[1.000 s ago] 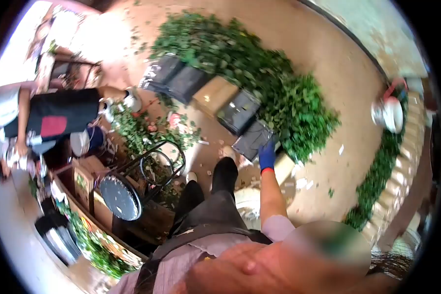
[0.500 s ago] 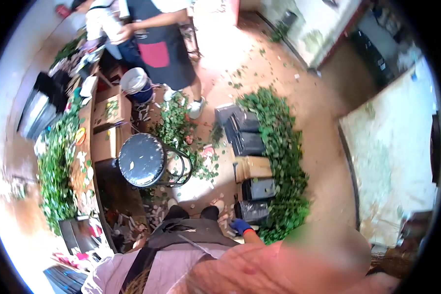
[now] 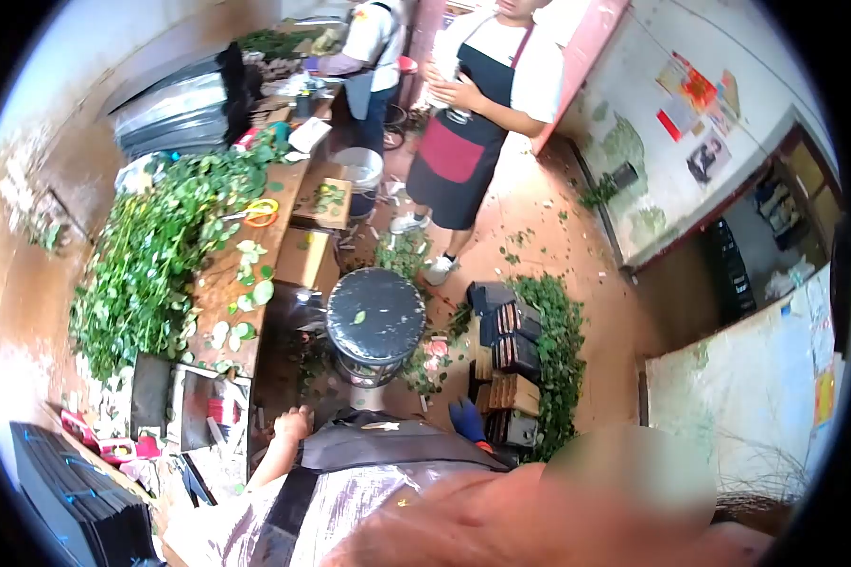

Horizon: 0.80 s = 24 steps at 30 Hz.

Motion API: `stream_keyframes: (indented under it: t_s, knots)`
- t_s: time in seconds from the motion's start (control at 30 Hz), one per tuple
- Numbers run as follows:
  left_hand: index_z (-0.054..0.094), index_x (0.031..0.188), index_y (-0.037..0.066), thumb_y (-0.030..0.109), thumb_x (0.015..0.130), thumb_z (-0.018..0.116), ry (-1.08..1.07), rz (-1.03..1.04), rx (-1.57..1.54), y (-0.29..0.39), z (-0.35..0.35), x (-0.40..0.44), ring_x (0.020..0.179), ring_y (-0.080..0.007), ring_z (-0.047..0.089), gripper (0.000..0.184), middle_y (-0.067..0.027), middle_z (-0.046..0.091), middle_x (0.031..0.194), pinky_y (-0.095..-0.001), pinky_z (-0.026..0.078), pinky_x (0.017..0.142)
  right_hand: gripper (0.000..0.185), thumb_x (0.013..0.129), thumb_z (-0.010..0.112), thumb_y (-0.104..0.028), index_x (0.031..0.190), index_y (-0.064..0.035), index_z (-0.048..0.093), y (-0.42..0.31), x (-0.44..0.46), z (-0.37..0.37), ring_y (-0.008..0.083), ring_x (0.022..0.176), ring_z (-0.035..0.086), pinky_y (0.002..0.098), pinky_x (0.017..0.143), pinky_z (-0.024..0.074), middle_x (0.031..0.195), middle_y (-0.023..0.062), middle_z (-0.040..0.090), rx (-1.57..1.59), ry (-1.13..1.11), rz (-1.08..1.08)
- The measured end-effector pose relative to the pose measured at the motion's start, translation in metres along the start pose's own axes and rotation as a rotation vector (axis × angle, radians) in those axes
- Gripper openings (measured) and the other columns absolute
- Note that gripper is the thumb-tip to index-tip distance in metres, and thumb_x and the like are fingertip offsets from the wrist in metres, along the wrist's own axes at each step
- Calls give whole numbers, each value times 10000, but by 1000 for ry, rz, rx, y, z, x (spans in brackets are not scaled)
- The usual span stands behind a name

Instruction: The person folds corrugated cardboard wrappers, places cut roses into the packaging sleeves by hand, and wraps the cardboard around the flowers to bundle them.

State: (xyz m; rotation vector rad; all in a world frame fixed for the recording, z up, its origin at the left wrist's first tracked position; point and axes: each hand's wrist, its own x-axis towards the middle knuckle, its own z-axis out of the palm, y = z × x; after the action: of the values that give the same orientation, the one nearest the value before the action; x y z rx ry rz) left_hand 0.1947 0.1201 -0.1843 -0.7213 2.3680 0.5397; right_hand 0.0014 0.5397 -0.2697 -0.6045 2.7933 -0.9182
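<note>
My left hand, bare, is raised beside the worktable's edge, its fingers curled with nothing visible in them. My right hand wears a blue glove and hangs low beside the wrapped bundles on the floor. Its fingers look apart, and no held thing shows. Those bundles lie in a row, some in black wrapping, others in brown cardboard, with leafy green stems pointing right. In front of me stands a round black stool with a leaf on its worn seat.
On the wooden worktable lie a heap of leafy stems and orange-handled scissors. Black folded sheets are stacked at lower left. A person in an apron stands beyond the stool, another person farther back. A bucket stands beside the table.
My view has swung up and left, showing more of the table and room. My left hand has come up into plain view. The aproned person now stands more upright, facing me.
</note>
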Motion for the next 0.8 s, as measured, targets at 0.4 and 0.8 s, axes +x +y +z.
stream_keyframes:
  t_s: [0.4, 0.8]
  knots:
    - [598, 1204, 48, 27, 854, 645, 1072, 186, -399, -60, -155, -151, 1090, -341, 597, 353, -164, 630, 1156, -419, 470, 959, 620, 895, 660, -335, 1425, -82, 459, -266, 211, 50, 412, 1241, 506, 458, 1041, 417, 1386, 227, 506, 45, 15, -333]
    - [607, 1187, 7, 256, 990, 571, 1240, -481, -279, -135, -132, -109, 1017, -347, 605, 320, -180, 644, 1103, -424, 469, 900, 437, 891, 605, -347, 1239, -83, 618, -334, 264, 150, 356, 1137, 592, 464, 962, 481, 1309, 163, 579, -108, -314, -805]
